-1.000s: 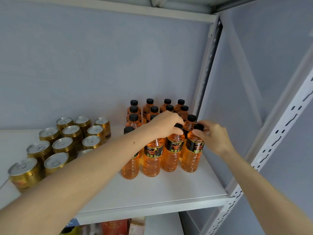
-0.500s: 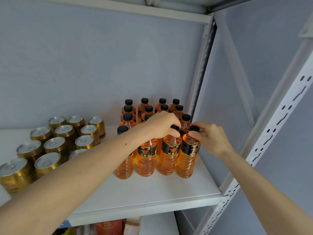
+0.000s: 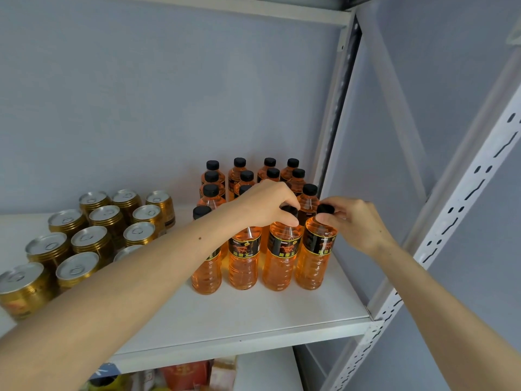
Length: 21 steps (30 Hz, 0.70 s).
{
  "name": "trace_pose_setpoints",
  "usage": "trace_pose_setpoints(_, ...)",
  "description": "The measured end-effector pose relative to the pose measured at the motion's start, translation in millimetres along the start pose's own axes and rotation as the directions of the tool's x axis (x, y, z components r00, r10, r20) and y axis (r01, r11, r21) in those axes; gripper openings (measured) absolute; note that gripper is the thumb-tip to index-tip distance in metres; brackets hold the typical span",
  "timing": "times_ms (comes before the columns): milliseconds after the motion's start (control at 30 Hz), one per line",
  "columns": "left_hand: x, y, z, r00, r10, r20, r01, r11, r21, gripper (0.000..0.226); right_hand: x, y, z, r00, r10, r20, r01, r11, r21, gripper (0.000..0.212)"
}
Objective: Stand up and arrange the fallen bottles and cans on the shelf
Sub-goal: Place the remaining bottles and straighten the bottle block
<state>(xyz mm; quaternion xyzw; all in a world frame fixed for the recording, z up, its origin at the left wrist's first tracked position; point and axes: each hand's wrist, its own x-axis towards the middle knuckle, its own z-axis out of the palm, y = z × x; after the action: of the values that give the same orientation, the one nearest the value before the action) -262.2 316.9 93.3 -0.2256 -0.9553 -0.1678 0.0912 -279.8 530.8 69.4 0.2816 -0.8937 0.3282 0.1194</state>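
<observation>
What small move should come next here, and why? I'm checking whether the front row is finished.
Probably let go. The left hand and right hand each grip the cap of a front-row bottle, yet every bottle and can in view already stands upright on the shelf.

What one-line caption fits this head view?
Left hand and right hand grip black caps of two upright front-row orange bottles on a white shelf, gold cans standing alongside.

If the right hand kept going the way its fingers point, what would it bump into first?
The right hand points leftward, fingertips already on the front right bottle; beyond it, likely the neighbouring bottle under the left hand.
</observation>
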Motion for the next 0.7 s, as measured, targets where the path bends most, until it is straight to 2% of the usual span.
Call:
trace_pose_setpoints(133, -2.5, -5.5, -0.7, 1.0, -0.001, 0.005, 0.002, 0.999, -0.053, 0.045, -0.4, 0.7, -0.3, 1.0, 0.008, -0.014, -0.008, 1.0, 0.0, 0.027)
trace_pose_setpoints(367, -2.4, -8.5, 1.7, 1.0, 0.015, 0.021, -0.014, 0.999, -0.052, 0.044, 4.4, 2.8, -1.0, 0.998, 0.024, 0.051, -0.02, 0.997, -0.077, 0.038)
trace_pose_setpoints(500, -2.4, -8.1, -2.0, 0.998, -0.009, 0.06, 0.014, 0.997, -0.079, 0.051, 6.2, 3.2, -4.9, 0.998, 0.028, 0.05, -0.026, 0.999, -0.046, 0.042)
trace_pose_setpoints(533, -2.5, -8.8, -4.4, 0.999, -0.028, 0.04, 0.031, 0.995, -0.094, 0.052, 8.1, 3.2, -7.2, 0.999, 0.038, 0.026, -0.037, 0.999, -0.032, 0.045)
trace_pose_setpoints(600, -0.9, -13.4, -10.8, 0.993, -0.075, -0.09, 0.063, 0.989, -0.131, 0.044, 16.6, 3.1, -12.5, 0.996, 0.07, -0.064, -0.07, 0.998, -0.004, 0.048)
trace_pose_setpoints(667, 2.9, -21.2, -16.5, 0.962, -0.146, -0.232, 0.108, 0.98, -0.169, 0.035, 31.4, 1.6, -14.5, 0.986, 0.107, -0.128, -0.103, 0.994, 0.038, 0.046)
trace_pose_setpoints(700, 5.7, -24.9, -17.2, 0.95, -0.175, -0.259, 0.131, 0.975, -0.177, 0.034, 40.4, 0.9, -13.6, 0.984, 0.129, -0.126, -0.122, 0.991, 0.061, 0.045)
